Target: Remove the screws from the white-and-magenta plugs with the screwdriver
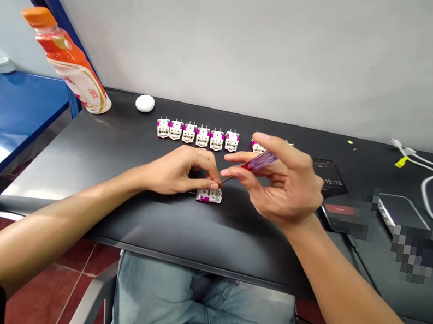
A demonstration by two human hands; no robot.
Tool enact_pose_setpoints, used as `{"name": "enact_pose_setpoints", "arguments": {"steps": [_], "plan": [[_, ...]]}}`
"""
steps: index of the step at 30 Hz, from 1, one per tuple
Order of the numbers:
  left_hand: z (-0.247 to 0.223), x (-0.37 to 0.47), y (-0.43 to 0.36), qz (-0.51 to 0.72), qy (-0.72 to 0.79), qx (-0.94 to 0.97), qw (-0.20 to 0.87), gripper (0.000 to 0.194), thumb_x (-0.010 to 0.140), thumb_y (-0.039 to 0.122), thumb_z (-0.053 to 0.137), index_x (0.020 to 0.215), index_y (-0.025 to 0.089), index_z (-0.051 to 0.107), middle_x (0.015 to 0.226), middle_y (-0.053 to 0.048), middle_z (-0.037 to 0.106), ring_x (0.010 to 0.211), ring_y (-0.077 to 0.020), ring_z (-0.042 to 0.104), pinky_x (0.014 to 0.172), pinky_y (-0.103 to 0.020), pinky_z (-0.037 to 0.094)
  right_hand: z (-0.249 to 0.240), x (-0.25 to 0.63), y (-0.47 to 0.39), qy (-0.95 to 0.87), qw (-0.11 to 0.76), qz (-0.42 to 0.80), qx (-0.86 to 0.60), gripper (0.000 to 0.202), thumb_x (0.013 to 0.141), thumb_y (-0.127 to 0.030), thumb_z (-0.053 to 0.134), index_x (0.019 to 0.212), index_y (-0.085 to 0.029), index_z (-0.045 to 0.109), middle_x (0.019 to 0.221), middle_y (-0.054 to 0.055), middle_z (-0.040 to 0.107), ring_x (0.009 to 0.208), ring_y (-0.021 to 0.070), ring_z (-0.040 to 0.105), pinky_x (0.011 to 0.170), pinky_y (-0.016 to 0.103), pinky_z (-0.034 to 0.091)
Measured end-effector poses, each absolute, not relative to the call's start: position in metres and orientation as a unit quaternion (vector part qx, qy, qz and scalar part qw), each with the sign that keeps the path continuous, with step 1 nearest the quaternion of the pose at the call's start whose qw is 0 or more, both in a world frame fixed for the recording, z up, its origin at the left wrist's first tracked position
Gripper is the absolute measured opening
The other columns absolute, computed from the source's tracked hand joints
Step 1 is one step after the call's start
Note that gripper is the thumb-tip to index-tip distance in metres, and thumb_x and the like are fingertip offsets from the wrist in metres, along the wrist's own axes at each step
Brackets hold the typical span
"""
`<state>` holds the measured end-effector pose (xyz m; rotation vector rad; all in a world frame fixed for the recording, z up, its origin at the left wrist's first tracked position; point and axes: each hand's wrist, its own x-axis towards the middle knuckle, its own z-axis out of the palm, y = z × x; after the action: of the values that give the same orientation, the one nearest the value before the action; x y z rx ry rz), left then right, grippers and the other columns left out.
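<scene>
A small white and purple plastic part lies on the black table, with my left hand closed on its upper edge, thumb and fingers pinching it. My right hand grips a screwdriver with a clear purple-red handle. Its thin shaft slants down to the left, and the tip meets the part close to my left thumb. Behind my left hand, several similar white and purple parts stand in a row with thin prongs pointing up. Another such part is partly hidden by my right hand.
An orange-capped bottle stands at the table's left end, beside a white rounded object. On the right lie a phone showing the time, other dark devices, a white cable and a black cable. A wall rises behind.
</scene>
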<state>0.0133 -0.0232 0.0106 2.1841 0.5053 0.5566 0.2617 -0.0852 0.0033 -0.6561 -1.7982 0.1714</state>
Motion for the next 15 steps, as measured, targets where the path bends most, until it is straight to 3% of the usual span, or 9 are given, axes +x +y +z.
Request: {"name": "enact_pose_setpoints", "arguments": {"steps": [5,9,15], "plan": [[0.0125,0.0170,-0.0269,0.196,0.187,0.873,0.405,0.028,0.110,0.039,0.077,0.091,0.021,0.085,0.097,-0.007,0.081,0.097,-0.0224,0.072,0.096,-0.035,0.056,0.0085,0.2636,-0.0851,-0.826,0.489,0.160,-0.230,0.084,0.111,-0.005,0.062,0.180,-0.048,0.041,0.158,0.001,0.078,0.105,0.0197,0.092,0.090,0.033,0.081],[0.0138,0.0166,-0.0278,0.183,0.181,0.871,0.418,0.025,0.110,0.038,0.077,0.094,0.021,0.087,0.094,-0.006,0.082,0.095,-0.0218,0.070,0.095,-0.035,0.054,0.0112,0.2627,-0.0862,-0.820,0.498,0.162,-0.232,0.078,0.110,-0.005,0.064,0.177,-0.042,0.048,0.156,0.002,0.079,0.104,0.0183,0.092,0.091,0.029,0.080],[0.0121,0.0165,-0.0283,0.175,0.158,0.869,0.435,0.017,0.108,0.031,0.078,0.098,0.022,0.089,0.098,-0.006,0.086,0.094,-0.0213,0.073,0.092,-0.035,0.054,0.0132,0.2619,-0.0872,-0.837,0.468,0.155,-0.239,0.066,0.112,-0.009,0.064,0.171,-0.037,0.053,0.134,0.002,0.087,0.096,0.0162,0.092,0.085,0.024,0.079]]}}
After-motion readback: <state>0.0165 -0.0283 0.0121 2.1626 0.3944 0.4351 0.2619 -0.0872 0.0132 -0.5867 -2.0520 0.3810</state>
